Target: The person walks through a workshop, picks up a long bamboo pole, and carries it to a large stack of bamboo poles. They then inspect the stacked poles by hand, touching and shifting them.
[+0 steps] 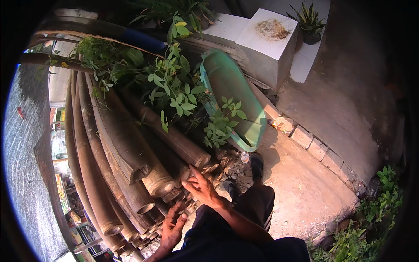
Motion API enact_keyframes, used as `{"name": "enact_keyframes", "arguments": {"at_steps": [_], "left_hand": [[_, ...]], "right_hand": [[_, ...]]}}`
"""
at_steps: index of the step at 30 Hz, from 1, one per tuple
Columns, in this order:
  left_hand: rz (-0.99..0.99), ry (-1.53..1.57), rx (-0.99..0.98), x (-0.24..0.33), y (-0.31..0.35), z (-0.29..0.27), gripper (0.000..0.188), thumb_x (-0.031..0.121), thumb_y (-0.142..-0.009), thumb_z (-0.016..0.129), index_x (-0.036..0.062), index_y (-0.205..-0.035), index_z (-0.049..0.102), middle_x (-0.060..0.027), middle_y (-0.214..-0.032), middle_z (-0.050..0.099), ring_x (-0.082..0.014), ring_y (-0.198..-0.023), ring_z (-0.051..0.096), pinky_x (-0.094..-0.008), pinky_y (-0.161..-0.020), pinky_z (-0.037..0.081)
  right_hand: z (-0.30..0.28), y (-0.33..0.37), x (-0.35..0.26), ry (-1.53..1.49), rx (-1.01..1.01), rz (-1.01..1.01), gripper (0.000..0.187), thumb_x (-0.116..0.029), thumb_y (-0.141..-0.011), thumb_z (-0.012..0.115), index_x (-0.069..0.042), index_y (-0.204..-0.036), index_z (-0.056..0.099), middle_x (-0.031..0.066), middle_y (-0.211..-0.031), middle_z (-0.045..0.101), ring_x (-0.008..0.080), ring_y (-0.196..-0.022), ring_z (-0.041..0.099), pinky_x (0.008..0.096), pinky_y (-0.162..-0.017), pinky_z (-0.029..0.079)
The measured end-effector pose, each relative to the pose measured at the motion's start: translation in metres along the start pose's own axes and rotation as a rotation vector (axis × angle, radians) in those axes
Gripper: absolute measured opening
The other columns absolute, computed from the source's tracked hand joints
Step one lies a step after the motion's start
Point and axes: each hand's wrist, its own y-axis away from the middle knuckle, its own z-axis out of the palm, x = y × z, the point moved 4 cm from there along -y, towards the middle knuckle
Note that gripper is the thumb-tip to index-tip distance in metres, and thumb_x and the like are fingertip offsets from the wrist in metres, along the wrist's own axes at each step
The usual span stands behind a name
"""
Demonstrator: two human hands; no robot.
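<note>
A stack of brown bamboo poles [126,135] lies to my left, with the cut ends pointing toward me. My right hand [201,191] is at the pole ends, its index finger stretched toward a dark bamboo pole [173,165]. Whether the fingertips touch that pole's end I cannot tell. Lower and further left, my left hand [171,230] is beside the lower pole ends, thumb apart from the fingers. Neither hand shows anything in it. Between them, a thick pale-ended bamboo pole [155,180] juts out, next to one with a split, broken end [139,173].
A green plastic tub [235,100] stands ahead, partly behind leafy vines [179,96]. Right of it are a white-topped block [268,35], a potted plant [310,26] and a brick edging [312,146]. Rubble [241,172] lies by my feet. Netting [28,166] hangs at far left.
</note>
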Motion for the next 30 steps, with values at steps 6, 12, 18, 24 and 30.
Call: {"name": "enact_keyframes", "arguments": {"at_steps": [6,12,18,24,30], "left_hand": [[0.112,0.059,0.303,-0.003,-0.044,0.006,0.064,0.04,-0.1,0.063,-0.0034,-0.144,0.045,-0.0178,-0.138,0.056,-0.0245,-0.127,0.051,-0.037,-0.111,0.037],[-0.059,0.34,0.207,-0.012,-0.066,0.011,0.056,0.038,-0.1,0.061,-0.005,-0.135,0.051,-0.0172,-0.136,0.058,-0.0275,-0.122,0.058,-0.0418,-0.107,0.044],[0.063,0.731,0.155,-0.047,-0.097,0.008,0.05,0.028,-0.101,0.063,-0.0027,-0.137,0.047,-0.0192,-0.137,0.057,-0.0327,-0.128,0.056,-0.0494,-0.111,0.045],[0.018,0.546,0.202,-0.065,-0.113,0.012,0.049,0.034,-0.101,0.062,0.0013,-0.136,0.049,-0.0175,-0.138,0.057,-0.0308,-0.124,0.058,-0.0449,-0.108,0.047],[-0.315,0.086,0.131,-0.044,-0.099,0.013,0.073,0.067,-0.098,0.042,0.0017,-0.126,0.058,-0.0185,-0.072,0.066,-0.0269,-0.058,0.064,-0.04,-0.054,0.05]], "right_hand": [[-0.002,-0.002,-0.005,0.047,-0.006,0.045,0.078,-0.022,-0.096,0.071,-0.007,-0.157,0.026,0.0171,-0.113,0.068,0.0187,-0.1,0.065,0.0268,-0.076,0.051],[0.002,-0.007,-0.004,-0.014,-0.077,0.168,0.081,-0.028,-0.095,0.072,-0.002,-0.156,0.026,0.02,-0.124,0.061,0.0277,-0.112,0.064,0.0355,-0.089,0.056],[0.003,-0.008,-0.01,-0.027,-0.079,0.18,0.076,-0.018,-0.097,0.068,-0.004,-0.157,0.024,0.0107,-0.117,0.062,0.0191,-0.107,0.06,0.031,-0.087,0.051],[-0.003,-0.013,-0.011,0.051,-0.109,0.215,0.071,-0.018,-0.098,0.065,0.0,-0.155,0.028,0.0036,-0.101,0.057,0.0129,-0.094,0.054,0.0267,-0.084,0.046],[-0.014,-0.021,-0.002,0.13,-0.12,0.208,0.067,-0.018,-0.098,0.066,-0.006,-0.155,0.033,0.0087,-0.118,0.063,0.0132,-0.1,0.059,0.0293,-0.079,0.051]]}}
